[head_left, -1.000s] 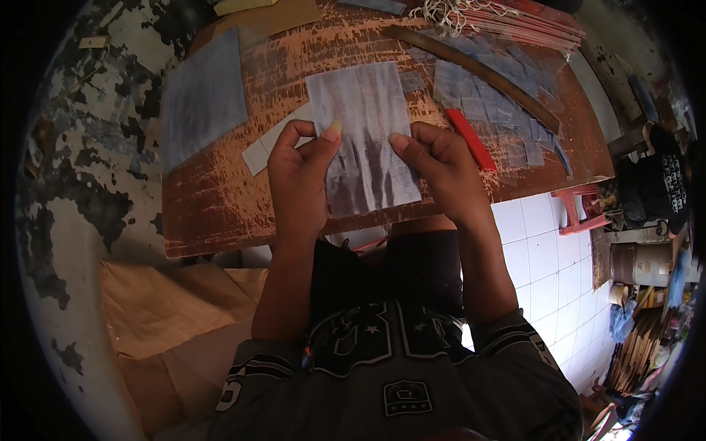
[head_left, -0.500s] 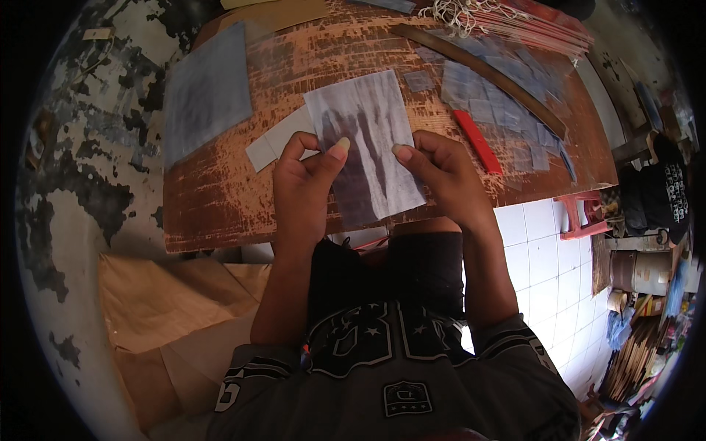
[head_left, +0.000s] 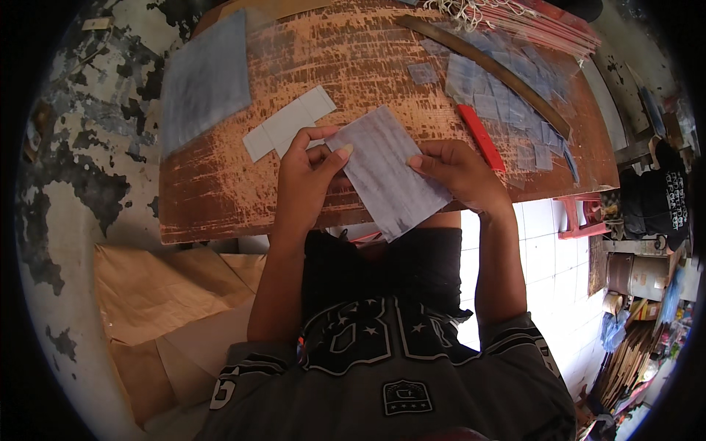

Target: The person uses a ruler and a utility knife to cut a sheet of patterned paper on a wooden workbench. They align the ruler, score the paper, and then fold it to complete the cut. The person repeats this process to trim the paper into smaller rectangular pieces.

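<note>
A stack of greyish, translucent plastic sheets (head_left: 393,176) is held tilted above the table's near edge. My left hand (head_left: 315,165) pinches its left edge, thumb on top and fingers underneath. At the right edge my right hand (head_left: 460,173) grips it the same way. Just beyond my left hand lies a white card strip (head_left: 289,123) with lines across it. To the right of my right hand rests a red cutter-like tool (head_left: 481,138). A small clear plastic square (head_left: 422,73) lies farther back.
The worn brown table (head_left: 213,198) carries a large plastic sheet (head_left: 206,77) at left. Many cut plastic pieces (head_left: 496,81) lie at right under a curved wooden strip (head_left: 489,70). White strings and red rods (head_left: 526,22) fill the far right corner. Brown paper (head_left: 169,294) lies lower left.
The stack has turned in my hands so its lower end points down to the right, and its top edge is lower. More of the white card strip now shows.
</note>
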Demonstrator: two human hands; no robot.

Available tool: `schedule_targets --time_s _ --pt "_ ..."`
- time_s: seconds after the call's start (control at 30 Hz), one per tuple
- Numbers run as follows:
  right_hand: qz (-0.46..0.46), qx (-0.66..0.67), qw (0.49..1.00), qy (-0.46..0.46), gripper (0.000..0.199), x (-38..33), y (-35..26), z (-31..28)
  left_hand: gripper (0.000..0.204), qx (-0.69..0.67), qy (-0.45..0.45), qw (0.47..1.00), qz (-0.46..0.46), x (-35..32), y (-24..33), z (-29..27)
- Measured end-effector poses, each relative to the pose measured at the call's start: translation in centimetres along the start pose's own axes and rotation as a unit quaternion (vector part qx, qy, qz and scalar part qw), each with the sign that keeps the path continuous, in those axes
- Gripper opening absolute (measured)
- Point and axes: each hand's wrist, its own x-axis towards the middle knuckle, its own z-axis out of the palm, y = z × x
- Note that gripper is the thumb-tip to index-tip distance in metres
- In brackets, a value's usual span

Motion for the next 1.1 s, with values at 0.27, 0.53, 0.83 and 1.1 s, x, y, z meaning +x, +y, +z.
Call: schedule_targets --time_s 0.27,0.53,0.83,1.1 --pt "-0.025 -0.088 0.983 0.158 0.025 -1.0 -0.7 0.7 0.037 0.02 0.042 0.999 0.008 1.3 -0.4 1.0" --pt "-0.146 -0.274 0.896 0.317 0.013 -3.9 0.7 2.6 0.038 0.081 0.053 0.995 0.011 1.3 -0.4 1.4" --pt "-0.273 -0.397 0.838 0.255 0.029 -6.0 3.3 4.6 0.039 0.082 0.059 0.995 0.01 1.3 -0.7 1.5" --pt "-0.243 -0.437 0.827 0.258 0.024 -5.5 4.1 5.3 0.037 0.124 0.063 0.99 -0.008 1.0 0.0 1.8"
